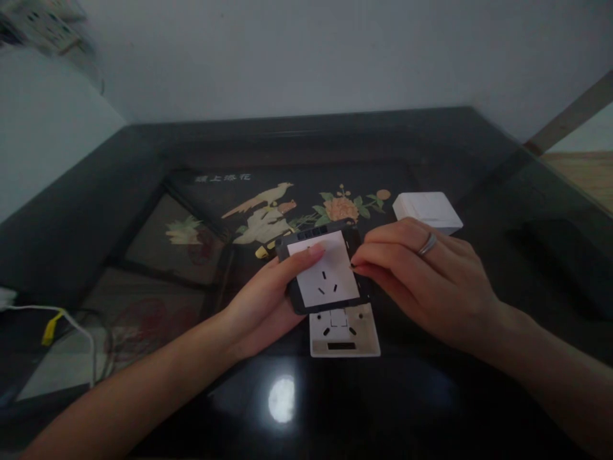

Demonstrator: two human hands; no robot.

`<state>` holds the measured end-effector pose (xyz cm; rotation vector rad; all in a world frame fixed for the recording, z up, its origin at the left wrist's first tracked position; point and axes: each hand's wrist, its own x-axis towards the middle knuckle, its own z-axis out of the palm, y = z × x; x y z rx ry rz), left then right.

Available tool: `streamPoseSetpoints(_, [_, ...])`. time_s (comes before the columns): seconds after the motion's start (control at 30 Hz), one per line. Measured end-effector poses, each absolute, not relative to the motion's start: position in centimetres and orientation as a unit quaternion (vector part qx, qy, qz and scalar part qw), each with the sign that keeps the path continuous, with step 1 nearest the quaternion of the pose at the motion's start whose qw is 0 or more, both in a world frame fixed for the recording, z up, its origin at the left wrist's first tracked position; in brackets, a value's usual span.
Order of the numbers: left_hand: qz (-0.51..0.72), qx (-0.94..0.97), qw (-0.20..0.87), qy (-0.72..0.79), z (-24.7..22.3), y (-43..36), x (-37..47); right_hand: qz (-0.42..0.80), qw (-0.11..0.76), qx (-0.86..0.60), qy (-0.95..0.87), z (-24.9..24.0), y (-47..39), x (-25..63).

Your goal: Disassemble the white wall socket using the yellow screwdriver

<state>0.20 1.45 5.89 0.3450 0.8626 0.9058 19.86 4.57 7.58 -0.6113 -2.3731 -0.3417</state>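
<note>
A wall socket (328, 291) with a white face and a dark frame is held tilted above the table. My left hand (268, 297) grips it from the left, thumb across the white face and the other fingers underneath. My right hand (421, 275), a ring on one finger, is closed in a pinch at the socket's right edge. Thumb and fingertips meet there, over something too small to make out. Below the socket lies a white plastic mounting box (318, 342), its far part hidden behind the socket.
A white box (428, 207) lies behind my right hand. The glossy dark table (335, 409) bears a bird and flower picture. A white cable (81, 329) with a yellow tag (52, 328) runs along the left. A pale wall (297, 64) stands behind; a power strip (45, 29) is upper left.
</note>
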Motion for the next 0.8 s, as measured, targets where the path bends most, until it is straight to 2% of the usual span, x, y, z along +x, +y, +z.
streamPoseSetpoints(0.8, [0.428, 0.199, 0.768, 0.432, 5.71, 1.35, 0.35, -0.149, 0.351, -0.196, -0.903, 7.54, 4.14, 20.38])
